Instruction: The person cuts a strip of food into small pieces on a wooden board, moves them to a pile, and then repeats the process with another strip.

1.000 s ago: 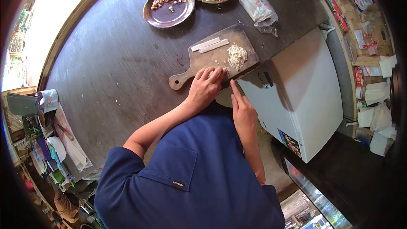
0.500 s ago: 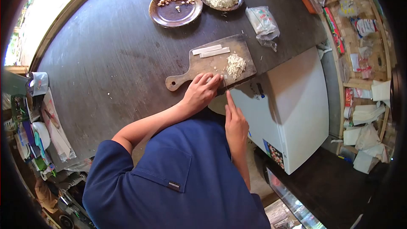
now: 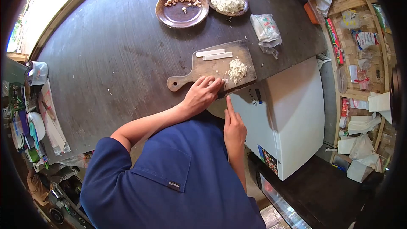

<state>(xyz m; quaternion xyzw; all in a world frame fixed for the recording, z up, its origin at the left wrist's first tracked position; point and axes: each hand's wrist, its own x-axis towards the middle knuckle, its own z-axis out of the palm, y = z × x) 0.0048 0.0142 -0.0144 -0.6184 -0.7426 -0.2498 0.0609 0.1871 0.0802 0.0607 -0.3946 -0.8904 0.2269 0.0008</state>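
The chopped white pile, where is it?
Head view: the pile lies on the cutting board's right end, beside the left hand, near two white strips.

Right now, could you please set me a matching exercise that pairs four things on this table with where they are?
Things:
1. left hand
2. knife
3. white strips
4. plastic bag

Places:
A. along the far edge of the cutting board
B. on the table, beside the board's far right corner
C. in the right hand, blade on the board
D. pressed down at the board's near edge

Pairs: 1-D, 2-C, 3-A, 4-B
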